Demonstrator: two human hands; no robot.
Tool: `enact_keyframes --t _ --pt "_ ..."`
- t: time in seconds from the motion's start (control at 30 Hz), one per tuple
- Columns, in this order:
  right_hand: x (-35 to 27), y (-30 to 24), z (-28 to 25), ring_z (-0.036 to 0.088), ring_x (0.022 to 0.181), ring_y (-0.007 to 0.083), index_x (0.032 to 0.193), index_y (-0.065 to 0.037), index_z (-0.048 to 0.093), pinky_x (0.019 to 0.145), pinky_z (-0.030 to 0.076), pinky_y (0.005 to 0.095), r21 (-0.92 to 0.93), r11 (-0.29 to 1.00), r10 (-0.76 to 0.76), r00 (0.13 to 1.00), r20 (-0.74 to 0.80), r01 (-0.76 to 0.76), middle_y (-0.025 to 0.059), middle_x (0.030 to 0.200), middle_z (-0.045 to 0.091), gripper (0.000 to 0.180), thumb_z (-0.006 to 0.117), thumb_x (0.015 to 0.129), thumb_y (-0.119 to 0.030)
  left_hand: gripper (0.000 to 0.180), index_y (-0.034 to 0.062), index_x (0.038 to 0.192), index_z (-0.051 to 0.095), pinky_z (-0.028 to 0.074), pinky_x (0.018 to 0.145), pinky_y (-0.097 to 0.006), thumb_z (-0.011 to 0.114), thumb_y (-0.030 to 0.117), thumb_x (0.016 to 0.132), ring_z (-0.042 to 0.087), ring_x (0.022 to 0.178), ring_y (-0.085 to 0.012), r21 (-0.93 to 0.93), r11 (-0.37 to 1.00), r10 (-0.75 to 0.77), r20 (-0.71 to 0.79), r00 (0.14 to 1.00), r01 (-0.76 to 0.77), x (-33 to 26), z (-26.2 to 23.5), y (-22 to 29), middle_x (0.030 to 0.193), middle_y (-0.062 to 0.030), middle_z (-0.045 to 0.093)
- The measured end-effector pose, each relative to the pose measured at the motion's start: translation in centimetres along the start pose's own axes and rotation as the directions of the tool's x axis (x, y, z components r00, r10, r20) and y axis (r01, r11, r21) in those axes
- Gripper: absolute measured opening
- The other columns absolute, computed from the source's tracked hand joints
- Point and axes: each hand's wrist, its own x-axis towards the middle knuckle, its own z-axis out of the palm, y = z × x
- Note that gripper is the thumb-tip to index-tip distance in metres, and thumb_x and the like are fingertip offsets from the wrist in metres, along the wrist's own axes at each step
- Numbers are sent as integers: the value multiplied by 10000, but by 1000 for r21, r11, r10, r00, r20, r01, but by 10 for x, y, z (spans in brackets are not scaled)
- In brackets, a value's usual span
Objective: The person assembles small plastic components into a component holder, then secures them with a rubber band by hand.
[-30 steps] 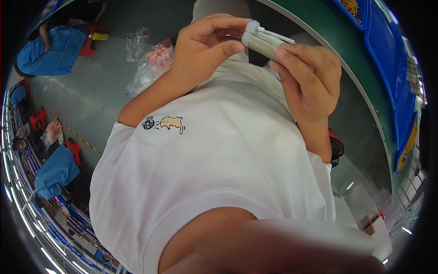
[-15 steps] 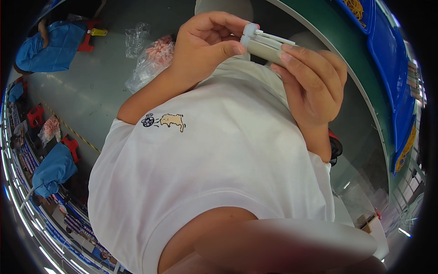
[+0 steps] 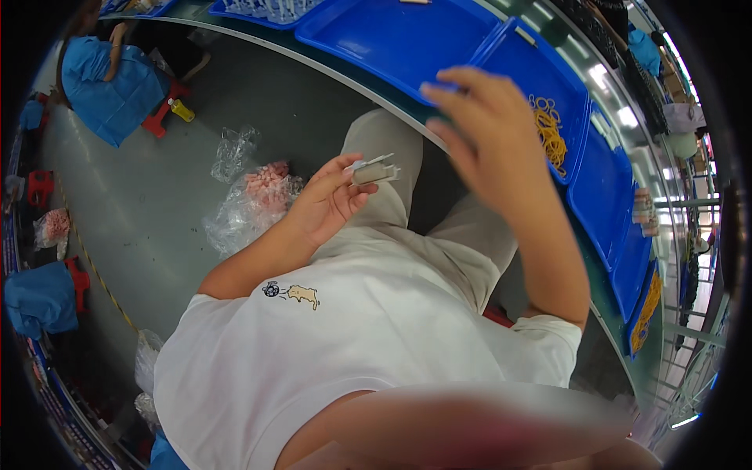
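In my left hand (image 3: 327,201) is a small grey-beige plastic assembly (image 3: 374,171), a cylinder-like body with thin white rods along it. It sits between my thumb and fingers, above my lap. My right hand (image 3: 495,141) is raised, a little blurred, over the near edge of the blue trays. Its fingers are apart and I see nothing in them. Under and beyond it lies a wide blue tray (image 3: 376,48). Close to its right side are yellow rubber bands (image 3: 551,141) in another blue tray (image 3: 565,84).
A tray of clear plastic parts (image 3: 270,9) is at the top. The green bench edge (image 3: 345,77) curves past my knees. On the floor to the left lies a plastic bag of pink pieces (image 3: 262,188). A person in blue (image 3: 117,82) sits on a red stool (image 3: 160,117) farther left.
My right hand has let go of the plastic assembly and moved out over the trays. My left hand keeps the assembly, lower over my lap. The view has shifted to show more of the bench.
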Motion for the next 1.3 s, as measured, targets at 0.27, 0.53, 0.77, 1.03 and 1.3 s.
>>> enact_keyframes --t 0.27,0.53,0.77,1.03,1.3 --pt "120 205 101 637 1031 299 1141 -97 672 898 497 410 -185 975 148 979 137 -122 124 1125 665 290 655 853 -125 256 95 1220 533 522 847 -276 534 215 994 639 970 -200 80 990 128 -104 986 -120 -20 -23 5 1123 -110 634" --pt "114 208 126 655 803 272 991 -72 689 726 515 379 -177 972 201 935 293 -154 141 885 681 180 689 854 -188 330 60 1281 544 520 860 -283 552 205 985 629 991 -178 188 945 287 -90 954 -266 -27 -14 26 1174 -113 632" --pt "12 54 18 578 808 59 1150 -15 657 678 447 199 704 548 276 892 358 -452 15 932 656 277 631 878 -62 360 -15 1204 619 473 774 -215 675 -44 849 559 886 -123 657 325 733 280 620 -680 -25 35 45 1052 -56 534" --pt "-99 -18 19 586 701 96 1110 34 641 598 465 206 930 -86 617 714 331 -358 88 892 668 244 661 878 -38 401 -10 1203 627 486 782 -231 715 -49 813 565 911 -129 588 235 539 584 607 -774 1 59 27 1119 -89 563" --pt "-138 -30 18 595 707 103 1150 44 606 539 466 184 941 -198 620 709 336 -273 131 983 664 294 661 898 -97 375 -11 1170 639 521 802 -248 731 -24 807 587 901 -151 615 244 403 639 655 -750 -1 71 10 1127 -114 589"
